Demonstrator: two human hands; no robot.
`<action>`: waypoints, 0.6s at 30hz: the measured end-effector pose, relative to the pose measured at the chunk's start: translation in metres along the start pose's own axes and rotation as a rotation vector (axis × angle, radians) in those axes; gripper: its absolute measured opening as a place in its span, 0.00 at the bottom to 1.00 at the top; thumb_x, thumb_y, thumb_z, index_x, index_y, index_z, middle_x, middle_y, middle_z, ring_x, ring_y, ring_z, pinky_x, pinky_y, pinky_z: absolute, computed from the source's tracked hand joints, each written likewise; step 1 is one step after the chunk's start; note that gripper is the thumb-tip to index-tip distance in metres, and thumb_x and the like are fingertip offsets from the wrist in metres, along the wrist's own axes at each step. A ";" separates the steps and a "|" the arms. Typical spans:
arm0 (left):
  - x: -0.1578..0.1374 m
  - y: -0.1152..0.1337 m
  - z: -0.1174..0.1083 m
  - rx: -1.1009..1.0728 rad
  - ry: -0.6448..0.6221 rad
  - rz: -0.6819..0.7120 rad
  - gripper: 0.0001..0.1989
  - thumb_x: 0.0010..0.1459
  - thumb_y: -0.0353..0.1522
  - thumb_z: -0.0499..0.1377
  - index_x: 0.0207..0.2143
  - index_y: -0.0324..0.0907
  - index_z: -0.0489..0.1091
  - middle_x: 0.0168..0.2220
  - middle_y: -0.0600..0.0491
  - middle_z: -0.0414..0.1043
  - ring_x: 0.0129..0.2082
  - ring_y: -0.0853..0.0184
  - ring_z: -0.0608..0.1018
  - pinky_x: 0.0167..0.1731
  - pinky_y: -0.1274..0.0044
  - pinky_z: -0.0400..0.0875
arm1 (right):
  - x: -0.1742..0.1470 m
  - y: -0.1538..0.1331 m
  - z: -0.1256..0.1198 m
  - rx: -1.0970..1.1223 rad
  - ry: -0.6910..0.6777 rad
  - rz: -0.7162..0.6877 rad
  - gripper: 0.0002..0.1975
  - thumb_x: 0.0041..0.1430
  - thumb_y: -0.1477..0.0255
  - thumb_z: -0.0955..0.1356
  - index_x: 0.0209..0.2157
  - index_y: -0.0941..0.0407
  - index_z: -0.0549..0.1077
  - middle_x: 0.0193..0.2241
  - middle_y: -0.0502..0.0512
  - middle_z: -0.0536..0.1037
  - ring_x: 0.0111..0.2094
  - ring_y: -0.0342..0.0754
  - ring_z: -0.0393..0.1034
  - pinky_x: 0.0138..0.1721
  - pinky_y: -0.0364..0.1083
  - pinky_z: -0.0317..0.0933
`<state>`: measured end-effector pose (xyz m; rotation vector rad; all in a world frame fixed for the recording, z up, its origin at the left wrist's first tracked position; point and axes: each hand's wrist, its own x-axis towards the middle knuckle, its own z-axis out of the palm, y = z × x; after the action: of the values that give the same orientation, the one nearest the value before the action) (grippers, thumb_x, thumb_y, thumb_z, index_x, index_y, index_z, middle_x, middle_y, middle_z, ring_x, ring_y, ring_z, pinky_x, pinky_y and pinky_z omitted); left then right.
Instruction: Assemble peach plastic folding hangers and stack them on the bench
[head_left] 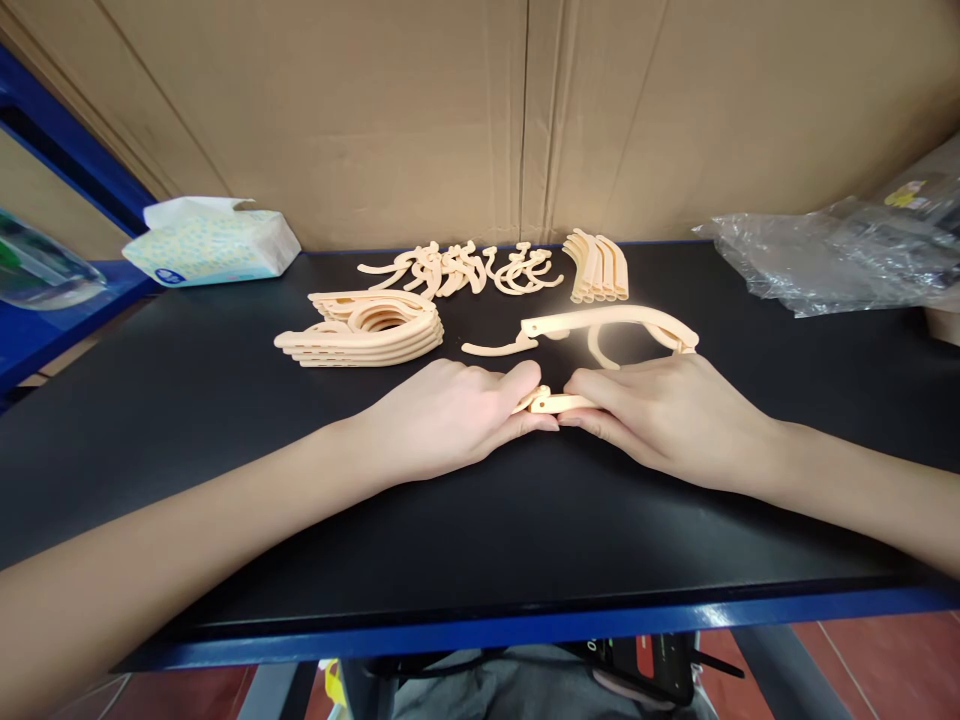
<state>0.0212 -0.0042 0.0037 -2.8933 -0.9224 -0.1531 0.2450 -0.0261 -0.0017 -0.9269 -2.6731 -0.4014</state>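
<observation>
A cream plastic folding clothes hanger (611, 318) is spread out just above the black tabletop. My left hand (457, 415) pinches a small curved end piece at the tip of its near arm. Around that same arm, close to the joint, my right hand (667, 410) is closed. The two thumbs almost meet at the joint. The far arm and a round hook part stick out behind my right hand; the rest of the near arm is hidden under its fingers. A stack of folded hangers (367, 335) lies left of centre, beyond my left hand.
Behind are a pile of loose curved hanger pieces (457, 268) and a row of curved arm pieces (598, 268). A tissue pack (214, 240) lies back left, clear plastic bags (810, 255) back right. A cardboard wall (375, 120) closes the back.
</observation>
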 end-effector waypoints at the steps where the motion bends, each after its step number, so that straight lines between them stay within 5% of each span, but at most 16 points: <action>1: 0.000 0.000 -0.001 0.005 -0.009 -0.002 0.16 0.68 0.44 0.47 0.33 0.42 0.59 0.18 0.58 0.66 0.16 0.66 0.70 0.16 0.79 0.47 | 0.000 0.000 0.000 -0.002 0.002 -0.001 0.18 0.71 0.67 0.55 0.27 0.56 0.64 0.17 0.46 0.68 0.18 0.42 0.65 0.21 0.42 0.46; 18: 0.000 0.000 -0.006 0.228 0.039 0.085 0.19 0.69 0.44 0.44 0.31 0.41 0.59 0.19 0.55 0.69 0.17 0.66 0.73 0.15 0.77 0.44 | -0.001 -0.003 -0.001 -0.012 -0.005 0.011 0.21 0.71 0.65 0.53 0.27 0.56 0.66 0.15 0.46 0.66 0.15 0.41 0.60 0.19 0.41 0.42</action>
<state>0.0206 -0.0055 0.0098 -2.7030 -0.7553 -0.0913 0.2441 -0.0290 -0.0017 -0.9472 -2.6711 -0.4143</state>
